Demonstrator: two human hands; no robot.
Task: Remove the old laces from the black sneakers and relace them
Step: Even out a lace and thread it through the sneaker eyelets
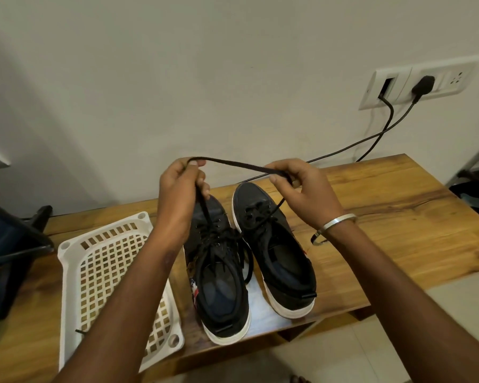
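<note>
Black lace (pixel 241 165) spans between hands above sneakers (pixel 271 244) on wooden table (pixel 398 217). Left hand (pixel 177 194) pinches one stretch, right hand (pixel 302 189) pinches other. Advice: even both ends, keep lace flat, untwisted before threading.

The left hand (pixel 181 189) is covering the toe of the left sneaker (pixel 219 275). The left forearm is hiding the near right part of the white basket (pixel 100 261). The dark screen (pixel 9 239) is running off the left edge. The lace (pixel 238 164) is disappearing inside both hands; the right hand (pixel 302 189) is concealing its end. The tabletop (pixel 398 217) is being cut off at the right edge.
</note>
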